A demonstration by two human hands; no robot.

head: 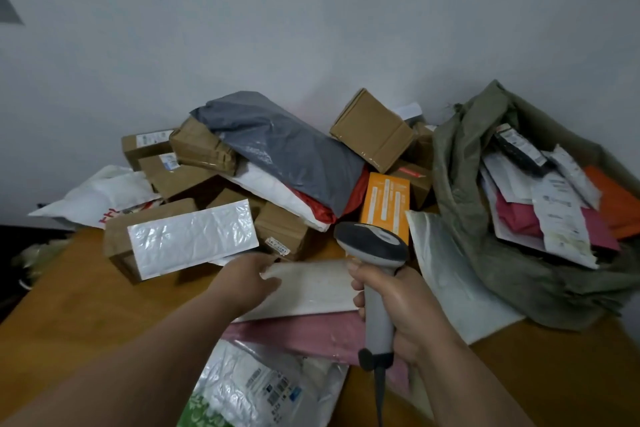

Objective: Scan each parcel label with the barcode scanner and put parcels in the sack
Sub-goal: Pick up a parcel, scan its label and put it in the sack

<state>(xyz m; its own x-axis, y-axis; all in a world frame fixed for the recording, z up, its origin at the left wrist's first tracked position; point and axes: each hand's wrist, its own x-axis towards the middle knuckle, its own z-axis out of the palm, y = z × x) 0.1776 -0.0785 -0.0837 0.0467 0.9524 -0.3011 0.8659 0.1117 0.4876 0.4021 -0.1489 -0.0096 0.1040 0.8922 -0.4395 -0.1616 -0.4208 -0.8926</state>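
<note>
My right hand grips the handle of a grey barcode scanner, whose dark head points away from me over the parcels. My left hand pinches the left edge of a flat white mailer lying on the wooden table. Under that mailer lies a pink mailer. A clear bubble parcel with a printed label sits nearest me. The olive-green sack stands open at the right, with several labelled parcels inside.
A heap of parcels fills the back of the table: brown cartons, a grey poly bag, an orange box, a white bubble mailer on a carton, a white bag. A translucent mailer lies beside the sack. The wall is behind.
</note>
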